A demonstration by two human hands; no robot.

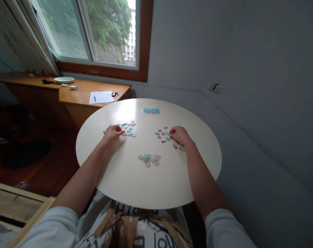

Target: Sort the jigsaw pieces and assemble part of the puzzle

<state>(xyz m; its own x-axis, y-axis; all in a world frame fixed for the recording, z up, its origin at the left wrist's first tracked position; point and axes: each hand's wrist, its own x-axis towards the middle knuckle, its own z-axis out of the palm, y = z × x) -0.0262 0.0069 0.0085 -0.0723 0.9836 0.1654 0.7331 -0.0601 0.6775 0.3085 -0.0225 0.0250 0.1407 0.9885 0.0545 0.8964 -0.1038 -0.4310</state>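
Note:
Both my hands rest on a round white table [120, 186]. My left hand [112, 133] lies with curled fingers at the edge of a cluster of teal jigsaw pieces [127, 128]. My right hand [179, 134] has its fingers bent down onto a scatter of mixed-colour pieces [163, 134], fingertips touching them. Whether either hand pinches a piece is too small to see. A third pile of beige and teal pieces [150, 159] lies nearer me, between my arms. A small picture card [150, 111] lies at the table's far side.
A wooden desk [76, 98] stands behind the table under the window, carrying a sheet of paper [101, 97], a white plate [64, 80] and small items. A grey wall runs along the right. Dark wooden floor lies to the left.

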